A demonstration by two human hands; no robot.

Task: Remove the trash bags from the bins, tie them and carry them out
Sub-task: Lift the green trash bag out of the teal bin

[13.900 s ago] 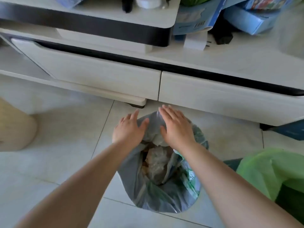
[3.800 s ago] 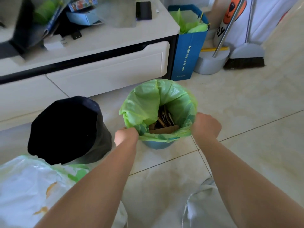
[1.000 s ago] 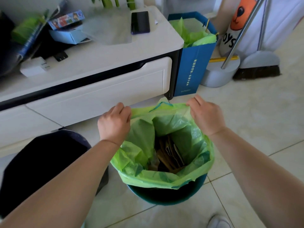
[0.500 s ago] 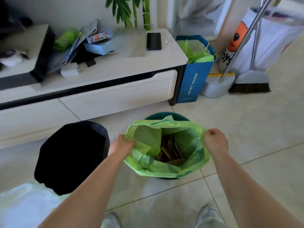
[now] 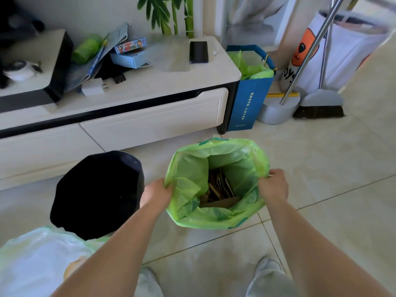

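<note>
A green trash bag (image 5: 233, 159) hangs open in front of me over the tiled floor, with cardboard and paper scraps (image 5: 220, 189) inside. My left hand (image 5: 157, 192) grips the bag's left rim and my right hand (image 5: 273, 185) grips its right rim. The bag hides whatever is beneath it; no bin shows under it. A dark, black-lined bin (image 5: 98, 194) stands just left of the bag. A pale, filled trash bag (image 5: 36, 260) lies at the lower left.
A low white cabinet (image 5: 150, 116) runs behind the bins, with a phone (image 5: 198, 52) and boxes on top. A blue paper bag (image 5: 249, 93), a dustpan (image 5: 276, 108) and a broom (image 5: 319, 106) stand at the right. My shoes (image 5: 265, 269) are below.
Both hands have raised the green bag higher; the teal bin rim seen behind it half a second ago is hidden. The camera has risen and pulled back.
</note>
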